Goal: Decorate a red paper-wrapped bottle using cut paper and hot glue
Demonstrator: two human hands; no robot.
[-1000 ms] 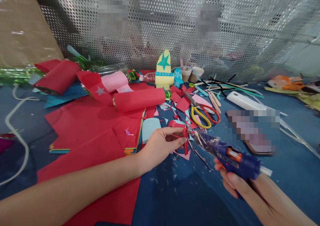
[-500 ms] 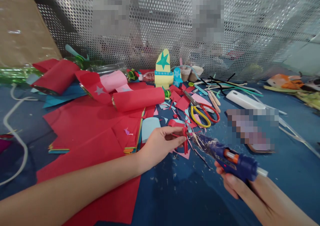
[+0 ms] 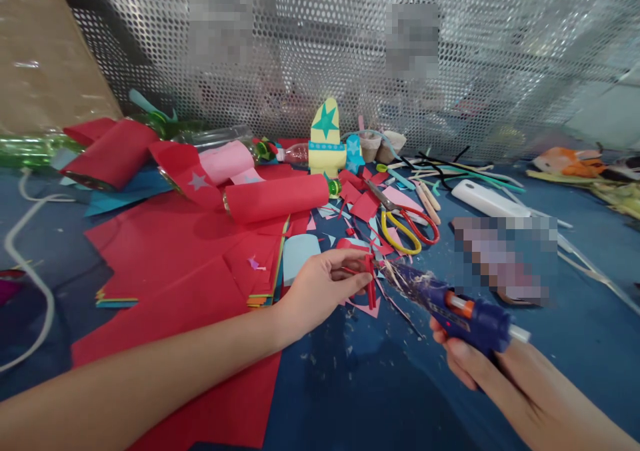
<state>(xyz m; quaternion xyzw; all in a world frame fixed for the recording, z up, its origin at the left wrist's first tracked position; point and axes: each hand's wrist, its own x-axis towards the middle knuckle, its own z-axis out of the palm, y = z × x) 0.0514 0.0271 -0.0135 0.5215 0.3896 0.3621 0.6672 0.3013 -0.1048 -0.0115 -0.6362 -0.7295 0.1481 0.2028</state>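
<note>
Glue gun (image 3: 435, 298) in right grip (image 3: 493, 371)

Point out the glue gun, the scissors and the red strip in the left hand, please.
Glue gun (image 3: 439, 299): head view, on its blue body.
Scissors (image 3: 391, 205): head view, near the pivot.
Red strip (image 3: 371, 295): head view, on its lower end.

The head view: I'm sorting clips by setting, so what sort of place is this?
Probably a craft workspace, to judge by the dark blue plastic glue gun in the right hand, the flat red paper sheets and the metal scissors with one red and one yellow handle.
</note>
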